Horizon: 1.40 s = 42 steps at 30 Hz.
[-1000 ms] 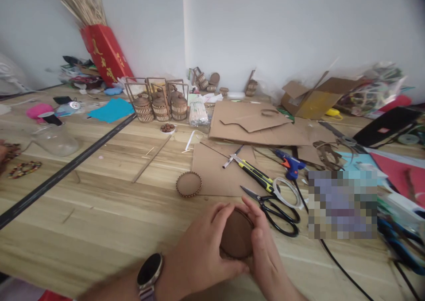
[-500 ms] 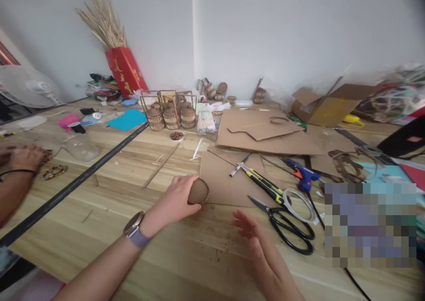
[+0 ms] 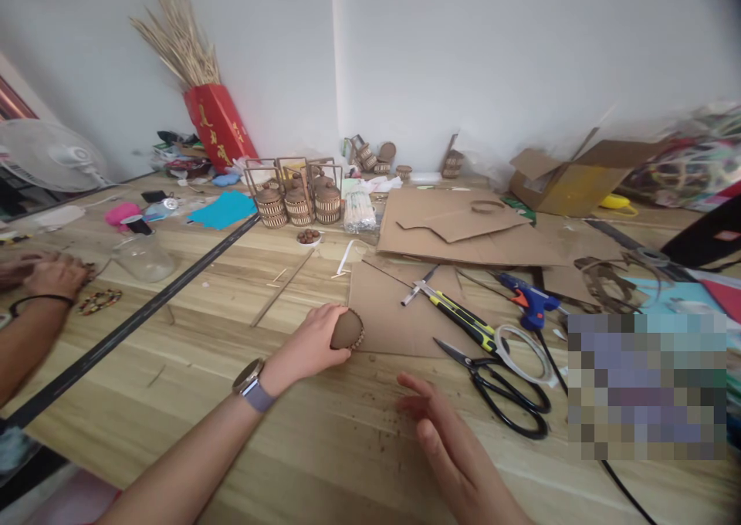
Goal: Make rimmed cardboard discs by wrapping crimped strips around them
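Note:
My left hand (image 3: 316, 340) is closed around a small round brown lid-like piece (image 3: 348, 330) with a braided rim, its flat face toward me, at the near-left corner of a cardboard sheet (image 3: 394, 316). Low over the bare wood to the right, my right hand (image 3: 443, 436) is open, fingers apart, holding nothing. Black-handled scissors (image 3: 503, 394) lie just beyond it. Past them are a yellow-and-black utility knife (image 3: 463, 320), a roll of tape (image 3: 524, 355) and a blue glue gun (image 3: 532, 301).
Several small lidded baskets with handles (image 3: 298, 201) stand at the back, near a dish of brown beads (image 3: 309, 237). Stacked cardboard (image 3: 457, 239) lies right of them. At the left, a co-worker's hands (image 3: 55, 274) work near a clear jar (image 3: 144, 259). A black strip (image 3: 144, 316) crosses the table.
My right hand has moved slightly left, toward my left hand, its fingers still apart. My left hand keeps its hold on the round piece, almost unmoved.

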Motion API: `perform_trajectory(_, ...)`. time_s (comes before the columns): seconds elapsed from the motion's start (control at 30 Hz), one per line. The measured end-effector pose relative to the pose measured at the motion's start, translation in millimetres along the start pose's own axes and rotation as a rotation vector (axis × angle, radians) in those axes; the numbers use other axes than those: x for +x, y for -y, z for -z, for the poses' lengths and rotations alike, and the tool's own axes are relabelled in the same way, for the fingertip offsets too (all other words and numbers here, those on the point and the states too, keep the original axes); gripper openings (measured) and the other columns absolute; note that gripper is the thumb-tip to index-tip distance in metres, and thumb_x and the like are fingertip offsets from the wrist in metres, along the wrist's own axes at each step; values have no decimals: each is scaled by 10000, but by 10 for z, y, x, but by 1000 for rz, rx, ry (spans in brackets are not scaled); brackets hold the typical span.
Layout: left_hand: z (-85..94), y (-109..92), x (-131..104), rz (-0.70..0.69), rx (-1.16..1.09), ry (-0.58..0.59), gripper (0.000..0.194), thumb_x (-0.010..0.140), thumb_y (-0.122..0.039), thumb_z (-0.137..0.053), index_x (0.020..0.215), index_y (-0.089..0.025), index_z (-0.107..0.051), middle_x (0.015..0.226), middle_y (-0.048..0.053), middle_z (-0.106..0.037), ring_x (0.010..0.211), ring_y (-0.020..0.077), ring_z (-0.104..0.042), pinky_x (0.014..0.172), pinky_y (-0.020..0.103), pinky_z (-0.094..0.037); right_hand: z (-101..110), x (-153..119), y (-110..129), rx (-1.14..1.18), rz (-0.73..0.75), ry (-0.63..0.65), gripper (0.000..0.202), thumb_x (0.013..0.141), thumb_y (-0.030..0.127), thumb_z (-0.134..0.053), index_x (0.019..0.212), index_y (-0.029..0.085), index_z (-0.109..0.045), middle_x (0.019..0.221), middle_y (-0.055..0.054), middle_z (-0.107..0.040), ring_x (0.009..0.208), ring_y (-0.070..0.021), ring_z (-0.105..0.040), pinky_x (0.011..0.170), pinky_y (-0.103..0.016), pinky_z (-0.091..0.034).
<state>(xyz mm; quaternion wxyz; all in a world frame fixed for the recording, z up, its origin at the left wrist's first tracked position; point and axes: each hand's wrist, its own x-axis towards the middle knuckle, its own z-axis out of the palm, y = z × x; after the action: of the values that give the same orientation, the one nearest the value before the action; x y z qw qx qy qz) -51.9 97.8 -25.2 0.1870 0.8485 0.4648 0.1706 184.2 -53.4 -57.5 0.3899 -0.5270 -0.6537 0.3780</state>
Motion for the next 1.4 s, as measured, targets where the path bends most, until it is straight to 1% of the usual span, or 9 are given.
perform_trajectory(0.2, 130, -29, 7, 92, 21, -111, 567, 775, -378, -716, 1255, -167, -500, 1289, 142, -570, 1227, 325, -511, 1034, 476, -421, -21, 5, -2, -7, -23, 19, 488, 992, 468, -408, 1420, 237, -439, 1263, -144, -628, 1137, -235, -627, 962, -377, -521)
perform_trajectory(0.3, 105, -49, -2, 124, 72, -154, 494, 768, -426, -732, 1141, -170, -535, 1183, 135, -601, 1148, 323, -548, 971, 462, -453, -29, 13, 14, -8, -27, 17, 482, 991, 476, -404, 1408, 238, -448, 1249, -133, -635, 1126, -226, -634, 956, -362, -524)
perform_trajectory(0.47, -39, -123, -27, 117, 199, -127, 446, 723, -496, -771, 952, -187, -544, 983, 90, -608, 975, 305, -580, 864, 436, -479, -35, 31, 88, -23, -1, 3, 459, 985, 480, -418, 1372, 242, -486, 1208, -118, -654, 1069, -219, -657, 914, -341, -543)
perform_trajectory(0.6, -45, -143, -32, 113, 219, -103, 504, 680, -542, -792, 927, -194, -524, 997, 94, -588, 981, 321, -571, 858, 452, -475, -30, 55, 128, -51, 47, -6, 445, 984, 480, -416, 1343, 231, -506, 1155, -111, -673, 1031, -211, -673, 884, -324, -556)
perform_trajectory(0.8, 62, -69, 21, 27, 117, -58, 561, 565, -381, -878, 925, -207, -485, 1201, 142, -554, 1195, 370, -497, 980, 487, -429, -34, 70, 141, -98, 106, -2, 452, 982, 477, -418, 1329, 201, -505, 1105, -117, -686, 999, -205, -684, 866, -313, -561)
perform_trajectory(0.97, 62, -98, 100, -25, 63, -1, 514, 596, -251, -801, 1006, -212, -494, 1073, 82, -605, 1030, 297, -591, 868, 406, -498, -42, 69, 115, -111, 114, 2, 431, 983, 448, -420, 1333, 209, -503, 1096, -116, -686, 993, -220, -684, 856, -336, -564)
perform_trajectory(1.07, 88, -101, 109, -29, 61, 0, 468, 600, -204, -747, 993, -210, -493, 1058, 79, -599, 1020, 290, -589, 862, 396, -496, -24, 68, 120, -106, 104, 19, 418, 985, 433, -425, 1333, 216, -504, 1129, -119, -674, 1003, -222, -679, 861, -338, -561)
perform_trajectory(1.27, 298, 194, -25, 14, 87, -33, 409, 658, -238, -673, 1018, -213, -480, 1060, 90, -592, 1023, 298, -585, 881, 415, -472, -32, 59, 200, -105, 123, 15, 384, 983, 407, -442, 1306, 216, -522, 1192, -122, -646, 987, -206, -670, 855, -323, -554)
perform_trajectory(1.4, 388, 436, -132, 57, 102, -12, 385, 630, -265, -698, 950, -204, -492, 1026, 100, -609, 988, 317, -596, 850, 435, -488, -5, 104, 259, -180, 188, -21, 326, 988, 362, -433, 1225, 185, -569, 1106, -118, -675, 952, -193, -675, 812, -305, -557)
